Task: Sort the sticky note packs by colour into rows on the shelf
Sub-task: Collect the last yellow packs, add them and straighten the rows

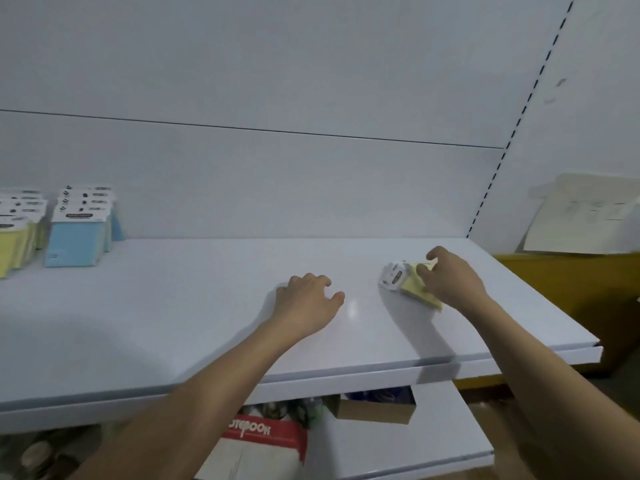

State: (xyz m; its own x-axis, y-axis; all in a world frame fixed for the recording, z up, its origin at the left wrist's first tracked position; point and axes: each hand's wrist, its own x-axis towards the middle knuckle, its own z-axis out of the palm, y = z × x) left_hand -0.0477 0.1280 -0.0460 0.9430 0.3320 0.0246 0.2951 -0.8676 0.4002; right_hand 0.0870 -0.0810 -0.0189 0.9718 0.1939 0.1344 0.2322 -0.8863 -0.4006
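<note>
Two bare hands reach over the white shelf: your left hand rests near the middle of the surface, fingers loosely curled and holding nothing, while your right hand toward the right edge has its fingers curled around a yellow sticky note pack lying on the surface. Farther off, at the back left corner, a row of blue packs stands just beside a row of yellow packs at the left edge.
</note>
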